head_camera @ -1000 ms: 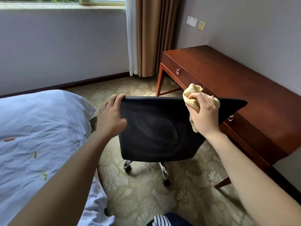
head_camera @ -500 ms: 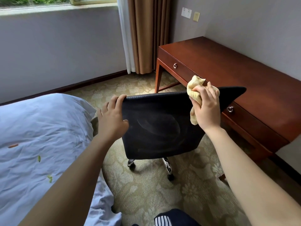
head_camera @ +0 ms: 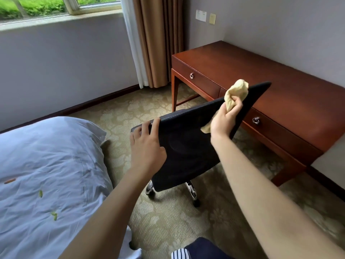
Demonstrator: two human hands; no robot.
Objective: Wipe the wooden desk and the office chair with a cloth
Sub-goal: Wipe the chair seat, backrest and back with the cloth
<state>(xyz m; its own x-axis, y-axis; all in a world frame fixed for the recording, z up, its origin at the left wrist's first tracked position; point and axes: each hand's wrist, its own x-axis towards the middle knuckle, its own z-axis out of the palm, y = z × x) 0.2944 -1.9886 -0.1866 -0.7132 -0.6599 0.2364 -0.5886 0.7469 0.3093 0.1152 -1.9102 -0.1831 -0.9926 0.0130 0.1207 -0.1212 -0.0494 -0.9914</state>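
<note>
The black office chair stands on the carpet with its backrest towards me, top edge slanting up to the right. My left hand grips the backrest's upper left corner, fingers curled over the edge. My right hand holds a bunched yellow cloth against the backrest's top edge near its right end. The reddish-brown wooden desk stands behind the chair along the right wall, with two ring-pull drawers.
A bed with white bedding fills the lower left, with small green scraps and an orange piece on it. Brown curtains hang in the corner beside the window. The chair's chrome base and castors sit on patterned carpet.
The chair's backrest has turned and tilted, its right end now higher and farther. My right hand with the cloth has slid up along the top edge. The view has lifted, showing more window.
</note>
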